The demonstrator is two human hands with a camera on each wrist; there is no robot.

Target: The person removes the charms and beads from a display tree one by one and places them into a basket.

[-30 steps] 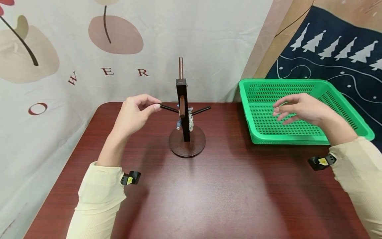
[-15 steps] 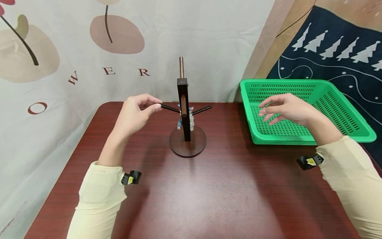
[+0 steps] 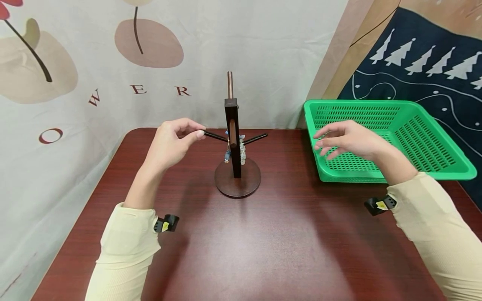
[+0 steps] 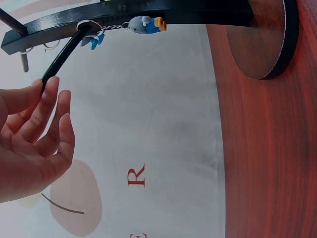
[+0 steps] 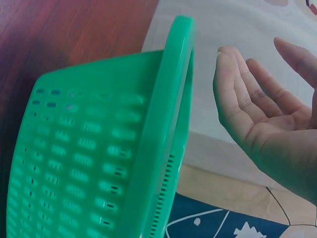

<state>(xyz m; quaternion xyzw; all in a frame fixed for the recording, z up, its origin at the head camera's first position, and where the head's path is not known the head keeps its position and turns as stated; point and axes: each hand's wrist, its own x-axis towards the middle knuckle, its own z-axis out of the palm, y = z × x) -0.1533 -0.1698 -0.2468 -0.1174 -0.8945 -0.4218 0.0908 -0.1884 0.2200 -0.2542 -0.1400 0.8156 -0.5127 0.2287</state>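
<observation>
A dark wooden stand point(image 3: 234, 133) with a round base and short pegs rises from the table. My left hand point(image 3: 171, 142) pinches the tip of its left black peg point(image 4: 63, 57) between thumb and fingers. On that peg, near the post, hangs a keychain point(image 4: 146, 25) with a small grey-blue figure with orange feet, on a ring and chain. A pale keychain point(image 3: 242, 152) hangs on the right peg. My right hand point(image 3: 348, 140) hovers over the left part of a green basket point(image 3: 376, 177), its fingers loosely bent and nothing in them.
The reddish-brown table point(image 3: 256, 242) carries the stand and basket. Behind it hangs a pale printed cloth point(image 3: 263, 50), and at the right a dark blue cloth point(image 3: 414, 83) with white trees. The basket's raised rim lies below my right hand.
My right hand has moved left over the basket toward its left rim. My left hand stays on the peg, and the keychains hang as before.
</observation>
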